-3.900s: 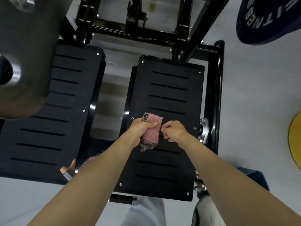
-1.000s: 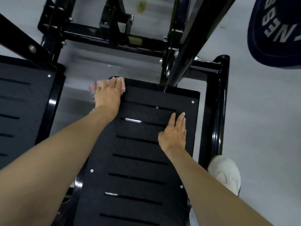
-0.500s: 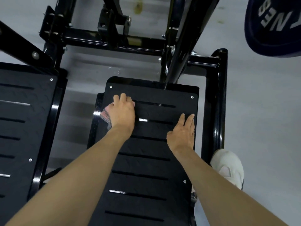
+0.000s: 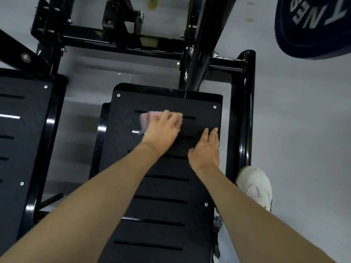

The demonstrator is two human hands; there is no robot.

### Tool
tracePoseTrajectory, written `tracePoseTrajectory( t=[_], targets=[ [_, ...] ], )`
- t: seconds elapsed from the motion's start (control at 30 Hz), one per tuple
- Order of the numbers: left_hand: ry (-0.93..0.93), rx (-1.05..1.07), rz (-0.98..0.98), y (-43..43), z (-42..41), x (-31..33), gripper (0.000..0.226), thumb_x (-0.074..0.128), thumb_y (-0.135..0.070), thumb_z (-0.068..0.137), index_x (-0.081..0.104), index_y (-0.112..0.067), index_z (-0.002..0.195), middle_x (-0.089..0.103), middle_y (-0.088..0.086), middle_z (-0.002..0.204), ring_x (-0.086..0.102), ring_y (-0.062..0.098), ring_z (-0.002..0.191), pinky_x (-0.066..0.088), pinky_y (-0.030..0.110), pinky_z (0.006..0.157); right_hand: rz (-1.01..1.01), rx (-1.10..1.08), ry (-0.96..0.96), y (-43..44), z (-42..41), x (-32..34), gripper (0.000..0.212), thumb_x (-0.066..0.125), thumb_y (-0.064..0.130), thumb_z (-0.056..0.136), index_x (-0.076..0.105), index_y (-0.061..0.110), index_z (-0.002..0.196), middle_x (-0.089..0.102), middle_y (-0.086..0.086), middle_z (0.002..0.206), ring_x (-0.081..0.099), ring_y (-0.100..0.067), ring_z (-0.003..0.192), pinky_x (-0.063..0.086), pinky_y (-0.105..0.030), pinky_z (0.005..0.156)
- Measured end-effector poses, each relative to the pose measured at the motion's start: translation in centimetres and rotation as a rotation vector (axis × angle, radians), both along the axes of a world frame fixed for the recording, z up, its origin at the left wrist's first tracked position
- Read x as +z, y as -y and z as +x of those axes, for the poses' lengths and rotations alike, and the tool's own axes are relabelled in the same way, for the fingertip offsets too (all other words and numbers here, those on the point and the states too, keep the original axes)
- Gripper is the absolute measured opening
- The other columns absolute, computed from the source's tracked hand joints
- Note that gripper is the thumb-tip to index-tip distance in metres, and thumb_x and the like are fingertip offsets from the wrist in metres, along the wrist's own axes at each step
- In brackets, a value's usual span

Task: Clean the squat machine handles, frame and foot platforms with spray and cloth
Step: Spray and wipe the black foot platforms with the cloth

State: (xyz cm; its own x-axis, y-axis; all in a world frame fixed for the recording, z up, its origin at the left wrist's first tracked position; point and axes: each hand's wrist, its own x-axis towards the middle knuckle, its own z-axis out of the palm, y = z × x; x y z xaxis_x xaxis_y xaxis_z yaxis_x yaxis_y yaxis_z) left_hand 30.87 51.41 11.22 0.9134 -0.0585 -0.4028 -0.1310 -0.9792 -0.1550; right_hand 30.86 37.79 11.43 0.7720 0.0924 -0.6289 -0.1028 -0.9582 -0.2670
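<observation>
The black slotted right foot platform fills the middle of the head view. My left hand lies flat on a pink cloth and presses it against the platform's upper part; the cloth shows blurred past the fingers. My right hand rests flat on the platform near its right edge, fingers straight, holding nothing. The left foot platform sits at the left edge. The glossy black frame tube runs along the right side, and a crossbar spans the top. No spray bottle is in view.
A dark weight plate with white lettering hangs at the upper right. A slanted black upright rises just above the right platform's top edge. My white shoe stands on the grey floor beside the frame tube.
My left hand has slid the cloth rightward from the platform's left edge toward its upper middle. My right hand stays flat near the right edge.
</observation>
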Motion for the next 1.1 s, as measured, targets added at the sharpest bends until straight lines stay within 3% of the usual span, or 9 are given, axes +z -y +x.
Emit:
tracePoseTrajectory(
  t=[0.1, 0.17, 0.37, 0.53, 0.73, 0.83, 0.97, 1.03, 1.1],
  targets=[
    [-0.031, 0.152, 0.162, -0.4, -1.2, 0.6, 0.054, 0.055, -0.006, 0.085, 0.037, -0.003, 0.136, 0.035, 0.012, 0.129, 0.04, 0.028, 0.113, 0.041, 0.037, 0.079, 0.013, 0.005, 0.008, 0.4, -0.1, -0.1, 0.081, 0.05, 0.017, 0.094, -0.006, 0.007, 0.152, -0.017, -0.01, 0.158, -0.009, -0.022, 0.148, 0.015, -0.038, 0.12],
    [-0.042, 0.227, 0.166, 1.3, -0.9, 0.6, 0.045, 0.054, -0.003, 0.085, 0.043, 0.0, 0.128, 0.041, 0.013, 0.122, 0.043, 0.026, 0.11, 0.039, 0.032, 0.073, 0.02, 0.015, 0.008, 0.7, -0.2, -0.2, 0.08, 0.05, 0.017, 0.095, -0.006, 0.007, 0.152, -0.018, -0.009, 0.159, -0.009, -0.021, 0.148, 0.015, -0.038, 0.12],
    [0.066, 0.016, 0.0, 5.3, 0.3, -1.2, 0.065, 0.055, -0.024, 0.092, 0.025, 0.0, 0.144, 0.042, 0.017, 0.137, 0.042, 0.027, 0.123, 0.044, 0.037, 0.091, 0.007, 0.049, 0.022, 1.0, -0.3, -0.2, 0.084, 0.054, 0.02, 0.094, -0.005, 0.008, 0.152, -0.017, -0.009, 0.159, -0.009, -0.02, 0.148, 0.013, -0.036, 0.121],
    [0.077, -0.107, 0.039, 1.6, -1.6, -2.0, 0.074, 0.051, -0.022, 0.093, 0.009, -0.003, 0.151, 0.019, 0.015, 0.153, 0.035, 0.03, 0.126, 0.041, 0.045, 0.097, 0.0, 0.036, 0.04, 0.4, -0.8, -0.1, 0.081, 0.051, 0.016, 0.094, -0.005, 0.008, 0.152, -0.017, -0.009, 0.159, -0.008, -0.021, 0.148, 0.014, -0.038, 0.12],
    [0.012, 0.193, 0.115, -5.0, -4.1, -1.0, 0.084, 0.057, -0.012, 0.088, 0.002, -0.008, 0.152, 0.013, 0.012, 0.155, 0.032, 0.036, 0.129, 0.036, 0.047, 0.105, -0.012, 0.06, 0.032, -0.1, -1.4, -0.2, 0.079, 0.049, 0.015, 0.095, -0.006, 0.006, 0.152, -0.017, -0.011, 0.159, -0.009, -0.023, 0.148, 0.009, -0.039, 0.121],
    [0.016, 0.373, 0.1, -6.6, -4.6, -0.8, 0.081, 0.062, -0.005, 0.083, 0.014, -0.006, 0.149, 0.027, 0.013, 0.147, 0.037, 0.037, 0.123, 0.044, 0.044, 0.094, -0.027, 0.06, 0.036, -0.1, -1.7, -0.3, 0.079, 0.049, 0.014, 0.095, -0.005, 0.006, 0.152, -0.018, -0.011, 0.158, -0.01, -0.023, 0.148, 0.008, -0.039, 0.121],
    [0.05, 0.648, -0.014, -5.7, -4.5, -0.8, 0.053, 0.053, 0.0, 0.087, 0.036, 0.001, 0.138, 0.041, 0.016, 0.13, 0.042, 0.033, 0.113, 0.05, 0.039, 0.081, -0.051, 0.056, 0.016, 0.0, -2.1, -0.3, 0.08, 0.049, 0.013, 0.095, -0.006, 0.006, 0.152, -0.02, -0.013, 0.157, -0.011, -0.025, 0.147, 0.008, -0.04, 0.121],
    [0.075, 0.635, -0.077, -4.8, -5.4, -0.8, 0.053, 0.049, -0.002, 0.089, 0.035, 0.001, 0.14, 0.04, 0.015, 0.132, 0.041, 0.03, 0.115, 0.047, 0.037, 0.082, -0.053, 0.054, 0.011, 0.2, -2.4, -0.2, 0.08, 0.049, 0.014, 0.094, -0.007, 0.007, 0.152, -0.021, -0.014, 0.157, -0.011, -0.026, 0.147, 0.009, -0.041, 0.121],
    [0.06, 0.444, -0.077, -4.0, -6.9, -0.4, 0.062, 0.049, -0.004, 0.089, 0.025, -0.003, 0.146, 0.036, 0.012, 0.14, 0.039, 0.028, 0.119, 0.044, 0.036, 0.089, -0.052, 0.051, 0.012, 0.2, -2.5, -0.2, 0.08, 0.049, 0.014, 0.094, -0.006, 0.006, 0.152, -0.021, -0.014, 0.157, -0.01, -0.026, 0.147, 0.009, -0.04, 0.121]
  ],
)
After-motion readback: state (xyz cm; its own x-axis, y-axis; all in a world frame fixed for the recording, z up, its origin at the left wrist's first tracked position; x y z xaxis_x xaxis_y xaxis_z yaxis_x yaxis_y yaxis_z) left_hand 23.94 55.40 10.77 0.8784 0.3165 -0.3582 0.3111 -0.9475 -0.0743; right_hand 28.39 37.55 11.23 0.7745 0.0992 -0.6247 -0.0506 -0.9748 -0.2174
